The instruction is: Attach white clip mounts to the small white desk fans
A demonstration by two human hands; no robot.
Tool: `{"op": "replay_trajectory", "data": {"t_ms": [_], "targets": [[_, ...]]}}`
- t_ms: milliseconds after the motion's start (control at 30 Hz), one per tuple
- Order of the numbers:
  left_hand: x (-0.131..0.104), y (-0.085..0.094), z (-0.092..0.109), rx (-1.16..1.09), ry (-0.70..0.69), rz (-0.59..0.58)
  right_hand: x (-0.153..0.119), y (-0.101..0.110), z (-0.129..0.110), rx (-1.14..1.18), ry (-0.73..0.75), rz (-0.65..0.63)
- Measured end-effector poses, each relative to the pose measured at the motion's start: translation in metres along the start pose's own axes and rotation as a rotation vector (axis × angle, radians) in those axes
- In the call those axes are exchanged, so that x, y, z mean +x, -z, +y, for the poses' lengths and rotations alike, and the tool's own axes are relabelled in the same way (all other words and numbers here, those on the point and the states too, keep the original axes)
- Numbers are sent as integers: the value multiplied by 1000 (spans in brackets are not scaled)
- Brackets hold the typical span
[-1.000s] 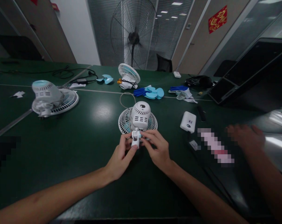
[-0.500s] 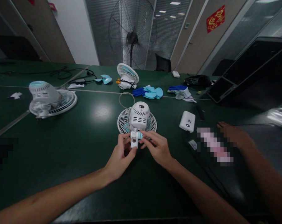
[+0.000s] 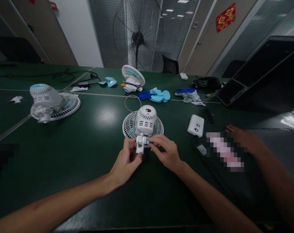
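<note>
A small white fan [image 3: 147, 118] lies on its grille in front of me, motor housing up. At its near side a white bracket [image 3: 140, 147] sticks out toward me. My left hand [image 3: 127, 158] is closed around that bracket, thumb on its lower end. A light-blue knob [image 3: 145, 140] sits on the bracket's right side. Thumb and fingertips of my right hand [image 3: 166, 150] pinch this knob. Whether the bracket is joined to the housing is hard to make out. A thin cord loops behind the fan.
Another white fan [image 3: 48, 100] lies at the left, a third [image 3: 133, 79] stands farther back. Blue fan blades [image 3: 160, 95], gloves [image 3: 189, 94] and a white box [image 3: 195, 125] rest on the green table [image 3: 88, 152]. Another person's hand [image 3: 244, 140] is at the right.
My right hand has shifted slightly, its fingers still at the blue knob. My left hand keeps its hold on the bracket. The fans stay where they were.
</note>
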State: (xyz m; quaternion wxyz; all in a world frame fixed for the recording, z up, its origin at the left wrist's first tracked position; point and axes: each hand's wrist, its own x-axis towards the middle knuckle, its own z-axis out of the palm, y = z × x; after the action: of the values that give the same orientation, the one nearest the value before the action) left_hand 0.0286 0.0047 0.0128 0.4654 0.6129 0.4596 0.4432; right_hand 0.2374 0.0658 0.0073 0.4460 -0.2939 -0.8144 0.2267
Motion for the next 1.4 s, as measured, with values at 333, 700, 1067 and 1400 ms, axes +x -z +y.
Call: {"op": "replay_trajectory", "data": {"t_ms": [333, 700, 1067, 1400], "targets": [[0, 1, 1, 24, -6, -2, 2, -7, -1, 63, -208, 12], [0, 0, -1, -9, -3, 7, 1, 4, 5, -275, 60, -26], [0, 0, -2, -50, -4, 1, 3, 1, -1, -174, -11, -54], [1, -1, 0, -34, 0, 12, 8, 2, -2, -134, -12, -4]]}}
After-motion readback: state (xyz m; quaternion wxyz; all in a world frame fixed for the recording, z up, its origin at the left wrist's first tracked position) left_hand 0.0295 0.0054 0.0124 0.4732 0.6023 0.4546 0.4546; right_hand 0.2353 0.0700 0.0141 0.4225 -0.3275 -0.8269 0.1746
